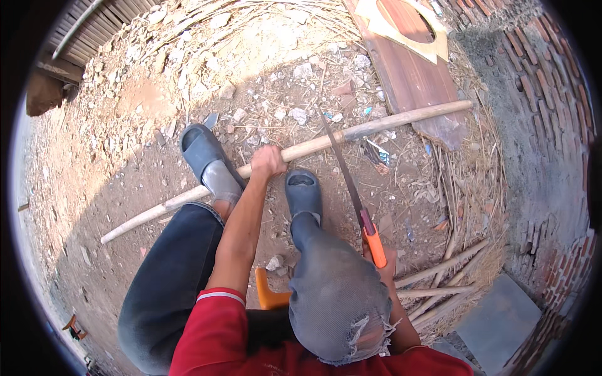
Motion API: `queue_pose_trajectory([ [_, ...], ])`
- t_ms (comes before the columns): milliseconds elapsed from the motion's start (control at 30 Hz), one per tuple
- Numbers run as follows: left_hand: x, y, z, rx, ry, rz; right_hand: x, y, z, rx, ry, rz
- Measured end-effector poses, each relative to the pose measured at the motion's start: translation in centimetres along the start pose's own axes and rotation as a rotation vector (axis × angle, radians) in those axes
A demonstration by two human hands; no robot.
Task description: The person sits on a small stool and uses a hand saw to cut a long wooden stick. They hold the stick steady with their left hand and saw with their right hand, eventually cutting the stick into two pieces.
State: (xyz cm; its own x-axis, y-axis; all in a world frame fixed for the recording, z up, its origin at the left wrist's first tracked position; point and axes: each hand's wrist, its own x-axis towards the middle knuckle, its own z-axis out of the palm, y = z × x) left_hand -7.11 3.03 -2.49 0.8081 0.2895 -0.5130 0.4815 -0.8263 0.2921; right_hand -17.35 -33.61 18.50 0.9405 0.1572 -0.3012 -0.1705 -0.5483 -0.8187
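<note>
A long pale wooden pole [392, 125] lies slanting across the ground, from the lower left up to the right. My left hand [268, 161] is closed around it between my two feet, beside the left slipper [202, 147]. In my right hand [387, 262], partly hidden behind my raised knee, is the orange handle of a hand saw [346, 169]. The saw's narrow blade points away from me and crosses the pole to the right of my left hand. Whether its teeth have cut into the wood cannot be made out. The right slipper [303, 191] stands just below the pole.
Under the pole's far right end lies a brown board [417, 81], with a pale cut-out panel [433, 49] on top. Several sticks [439, 285] and dry stalks lie along the brick wall [545, 81]. A grey slab [498, 323] sits lower right. Orange plastic [269, 293] shows beneath me.
</note>
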Motion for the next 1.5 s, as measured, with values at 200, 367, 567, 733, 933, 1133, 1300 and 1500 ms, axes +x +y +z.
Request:
queue_pose_trajectory([
  [200,0.0,-1.9,1.1,-0.003,0.074,0.045,14.5,-0.7,8.2,-0.14,0.02,-0.31],
  [367,-2.0,-3.3,1.2,0.048,0.154,0.01,2.2,3.0,1.2,-0.099,-0.032,-0.144],
  [567,-2.4,-3.8,1.0,0.048,0.178,0.058,2.6,2.0,2.0,-0.05,-0.073,-0.164],
  [733,-2.0,-2.9,1.4,0.095,0.106,0.018,19.0,-1.5,10.8,-0.042,0.118,-0.416],
  [933,-2.8,-6.0,1.6,0.2,0.166,-0.016,6.1,1.2,4.1,-0.074,-0.051,-0.243],
  [1133,-2.1,-5.7,2.6,0.095,0.203,-0.056,-3.3,6.6,0.8,-0.024,0.018,-0.209],
  [1300,-1.8,-4.3,2.8,0.192,0.235,0.028,15.4,1.3,7.9,-0.088,0.074,-0.372],
  [1500,-1.5,-4.7,2.5,0.161,0.156,-0.087,15.9,0.9,6.4,-0.077,0.078,-0.3],
])
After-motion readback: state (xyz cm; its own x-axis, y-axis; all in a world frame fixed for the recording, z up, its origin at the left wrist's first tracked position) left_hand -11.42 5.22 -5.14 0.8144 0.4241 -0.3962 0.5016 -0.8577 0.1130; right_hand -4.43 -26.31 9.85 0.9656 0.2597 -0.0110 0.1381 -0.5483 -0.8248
